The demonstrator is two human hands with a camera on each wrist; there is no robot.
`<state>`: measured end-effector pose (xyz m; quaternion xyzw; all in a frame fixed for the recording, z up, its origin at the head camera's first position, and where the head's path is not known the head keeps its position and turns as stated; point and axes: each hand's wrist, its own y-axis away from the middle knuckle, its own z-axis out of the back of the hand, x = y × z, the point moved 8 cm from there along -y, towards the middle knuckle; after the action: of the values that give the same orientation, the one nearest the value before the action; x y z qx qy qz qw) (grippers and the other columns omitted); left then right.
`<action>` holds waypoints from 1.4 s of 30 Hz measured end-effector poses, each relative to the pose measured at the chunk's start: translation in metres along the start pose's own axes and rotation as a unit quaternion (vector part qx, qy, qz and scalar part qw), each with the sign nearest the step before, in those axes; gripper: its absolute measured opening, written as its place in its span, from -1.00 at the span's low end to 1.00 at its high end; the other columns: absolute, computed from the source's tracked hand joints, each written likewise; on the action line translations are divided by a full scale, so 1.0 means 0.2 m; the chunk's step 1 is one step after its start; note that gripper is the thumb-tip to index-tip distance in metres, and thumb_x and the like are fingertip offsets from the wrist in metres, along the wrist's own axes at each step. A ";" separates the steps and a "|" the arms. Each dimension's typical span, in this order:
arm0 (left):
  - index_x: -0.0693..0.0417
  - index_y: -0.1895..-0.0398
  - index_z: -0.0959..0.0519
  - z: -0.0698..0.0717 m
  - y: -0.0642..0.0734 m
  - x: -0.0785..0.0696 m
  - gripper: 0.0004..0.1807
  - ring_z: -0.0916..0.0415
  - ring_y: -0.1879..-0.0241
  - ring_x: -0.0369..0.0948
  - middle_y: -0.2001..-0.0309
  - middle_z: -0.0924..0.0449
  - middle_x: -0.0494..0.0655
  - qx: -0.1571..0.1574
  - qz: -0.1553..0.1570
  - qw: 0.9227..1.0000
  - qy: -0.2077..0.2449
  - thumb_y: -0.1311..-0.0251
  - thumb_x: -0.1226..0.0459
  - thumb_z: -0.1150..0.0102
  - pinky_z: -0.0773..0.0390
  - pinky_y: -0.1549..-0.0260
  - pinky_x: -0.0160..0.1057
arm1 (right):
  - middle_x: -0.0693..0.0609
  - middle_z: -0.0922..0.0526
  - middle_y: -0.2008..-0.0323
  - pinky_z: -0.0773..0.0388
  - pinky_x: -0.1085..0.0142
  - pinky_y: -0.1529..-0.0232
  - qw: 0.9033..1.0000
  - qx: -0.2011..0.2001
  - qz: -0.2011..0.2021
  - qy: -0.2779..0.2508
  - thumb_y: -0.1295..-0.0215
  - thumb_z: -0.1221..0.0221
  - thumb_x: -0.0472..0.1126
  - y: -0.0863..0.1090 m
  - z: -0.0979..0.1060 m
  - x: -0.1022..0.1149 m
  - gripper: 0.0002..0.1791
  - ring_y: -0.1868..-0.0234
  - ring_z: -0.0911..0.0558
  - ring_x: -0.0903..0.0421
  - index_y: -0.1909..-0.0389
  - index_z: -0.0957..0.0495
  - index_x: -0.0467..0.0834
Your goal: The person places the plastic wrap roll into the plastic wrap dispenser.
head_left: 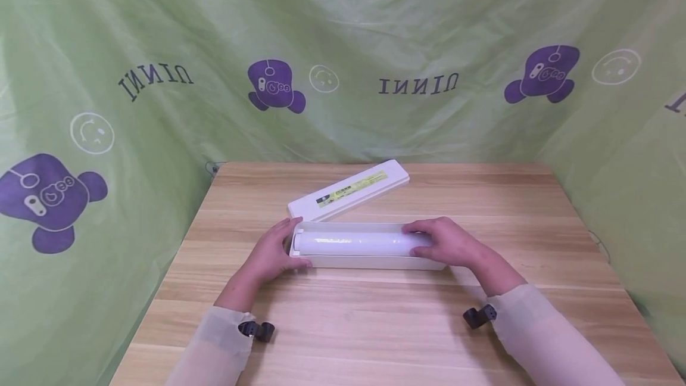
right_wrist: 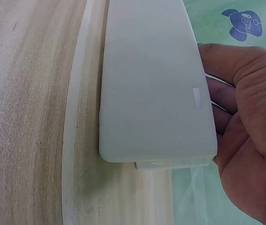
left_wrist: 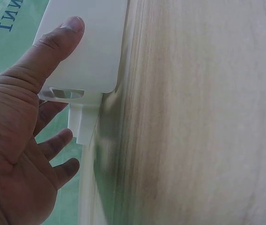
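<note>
A long white box (head_left: pixel 370 262) lies lengthwise on the table with its top uncovered. Inside it rests a shiny roll of cling film (head_left: pixel 348 244). My left hand (head_left: pixel 270 253) grips the box's left end, its thumb against the front wall and fingers round the back; in the left wrist view the thumb (left_wrist: pixel 60 44) lies flat on that wall. At the other end, my right hand (head_left: pixel 447 243) reaches over the rim and holds the roll's right end between thumb and fingers. The right wrist view shows the box's front wall (right_wrist: pixel 147 84), which hides the fingertips.
Behind the box, the white lid (head_left: pixel 348 190) with a yellow-green label lies at a slant, its near left corner close to the left hand. The wooden table (head_left: pixel 375 326) is enclosed by a green printed curtain (head_left: pixel 343 22) at the back and sides.
</note>
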<state>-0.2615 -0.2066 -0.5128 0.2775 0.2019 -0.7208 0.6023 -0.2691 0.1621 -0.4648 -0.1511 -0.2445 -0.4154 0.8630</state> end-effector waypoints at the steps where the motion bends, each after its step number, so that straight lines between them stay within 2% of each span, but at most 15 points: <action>1: -0.25 -0.61 -0.26 0.00 0.00 0.00 0.36 -0.07 -0.57 0.16 -0.60 -0.15 0.14 0.000 -0.001 1.000 0.001 0.43 -0.31 -0.67 -0.11 -0.50 0.27 | -0.03 -0.74 -0.11 -0.62 -0.02 -0.19 1.000 -0.002 -0.003 0.002 -0.21 -0.49 -0.13 0.01 0.00 0.00 -0.48 -0.13 -0.70 -0.01 -0.20 -0.67 -0.11; 9: -0.24 -0.61 -0.27 0.00 -0.01 0.00 0.37 -0.09 -0.56 0.18 -0.59 -0.16 0.15 -0.003 -0.003 1.000 0.005 0.44 -0.33 -0.66 -0.12 -0.49 0.27 | -0.05 -0.72 -0.14 -0.60 -0.07 -0.22 0.999 -0.021 -0.041 -0.022 -0.16 -0.52 -0.12 0.06 0.05 -0.04 -0.42 -0.17 -0.68 -0.04 -0.23 -0.66 -0.09; 19: -0.23 -0.61 -0.26 0.00 -0.01 0.00 0.38 -0.09 -0.55 0.19 -0.59 -0.15 0.15 -0.004 -0.005 1.000 0.004 0.46 -0.35 -0.65 -0.12 -0.49 0.28 | -0.07 -0.74 -0.11 -0.61 -0.08 -0.20 0.998 -0.055 -0.030 -0.018 -0.13 -0.54 -0.14 0.09 0.08 -0.04 -0.43 -0.16 -0.69 -0.08 -0.20 -0.68 -0.09; 25: -0.23 -0.60 -0.27 0.00 0.00 0.00 0.37 -0.09 -0.56 0.18 -0.59 -0.16 0.15 -0.002 -0.006 1.000 0.003 0.44 -0.33 -0.66 -0.13 -0.49 0.27 | -0.03 -0.74 -0.12 -0.61 -0.10 -0.19 0.997 -0.068 -0.037 -0.025 -0.13 -0.54 -0.09 0.11 0.10 -0.04 -0.40 -0.14 -0.70 -0.13 -0.22 -0.66 -0.07; 30: -0.22 -0.60 -0.28 0.00 0.00 -0.01 0.37 -0.08 -0.56 0.18 -0.59 -0.17 0.15 -0.001 -0.006 1.000 0.002 0.45 -0.34 -0.66 -0.13 -0.49 0.27 | -0.01 -0.73 -0.14 -0.62 -0.08 -0.15 0.995 -0.080 -0.043 -0.031 -0.14 -0.54 -0.01 0.14 0.11 -0.05 -0.37 -0.10 -0.69 -0.06 -0.25 -0.65 -0.05; 37: -0.21 -0.60 -0.27 0.00 0.00 0.00 0.37 -0.07 -0.56 0.19 -0.59 -0.15 0.17 0.002 -0.005 1.000 -0.003 0.44 -0.34 -0.65 -0.12 -0.49 0.27 | -0.14 -0.67 -0.22 -0.60 -0.06 -0.03 0.994 -0.091 -0.056 -0.038 -0.10 -0.53 0.18 0.17 0.11 -0.07 -0.23 0.02 -0.63 -0.02 -0.32 -0.61 -0.03; 40: -0.21 -0.61 -0.27 0.00 -0.01 0.00 0.37 -0.07 -0.56 0.20 -0.60 -0.14 0.17 0.002 -0.006 1.000 -0.003 0.44 -0.34 -0.65 -0.12 -0.49 0.27 | -0.14 -0.65 -0.24 -0.60 -0.08 -0.07 0.993 -0.097 -0.058 -0.038 -0.04 -0.54 0.22 0.17 0.11 -0.08 -0.16 0.01 -0.62 -0.04 -0.35 -0.58 -0.02; 42: -0.21 -0.61 -0.27 0.00 -0.01 0.00 0.37 -0.08 -0.56 0.20 -0.60 -0.14 0.16 0.001 -0.007 1.000 -0.003 0.44 -0.34 -0.65 -0.12 -0.49 0.27 | -0.14 -0.63 -0.27 -0.58 -0.12 -0.16 0.993 -0.099 -0.058 -0.039 0.00 -0.56 0.22 0.18 0.11 -0.08 -0.11 -0.09 -0.64 -0.09 -0.37 -0.56 -0.03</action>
<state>-0.2626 -0.2061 -0.5124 0.2751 0.2011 -0.7257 0.5977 -0.2554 0.2042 -0.4572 -0.2377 -0.2434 -0.4806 0.8082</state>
